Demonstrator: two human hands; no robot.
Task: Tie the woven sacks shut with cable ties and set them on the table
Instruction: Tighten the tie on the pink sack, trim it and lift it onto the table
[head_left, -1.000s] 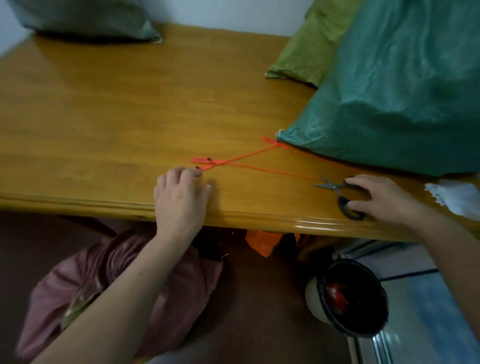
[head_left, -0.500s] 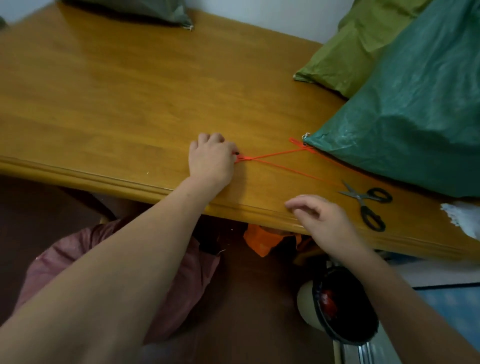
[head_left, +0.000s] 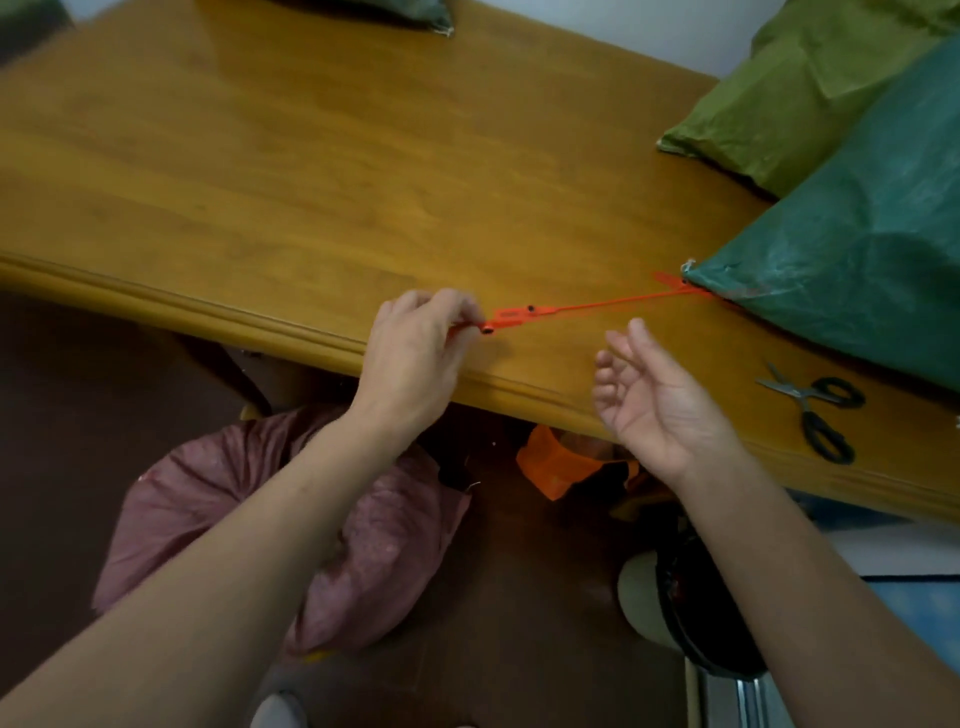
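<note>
Two orange cable ties (head_left: 524, 313) are now pinched at their head ends between the thumb and fingertips of the left hand (head_left: 415, 358), a change from the flat resting pose beside them one second earlier. The heads are drawn toward the near edge of the table (head_left: 260, 171), while the far ends remain at the corner of the dark green woven sack (head_left: 857, 244). The scissors (head_left: 813, 410), under the right hand one second earlier, are released and lie on the table near that sack. It is judged that a tie is being collected for the pink woven sack (head_left: 311, 519) on the floor under the table; whether its mouth is tied cannot be told. The left wrist is held over the table edge, back of the hand upward, fingers curled onto the ties. The right hand (head_left: 660, 400) is held palm up just in front of the edge, fingers loosely spread and holding nothing, near the tie heads. An olive green sack (head_left: 795, 98) lies on the table behind the dark green one.
</note>
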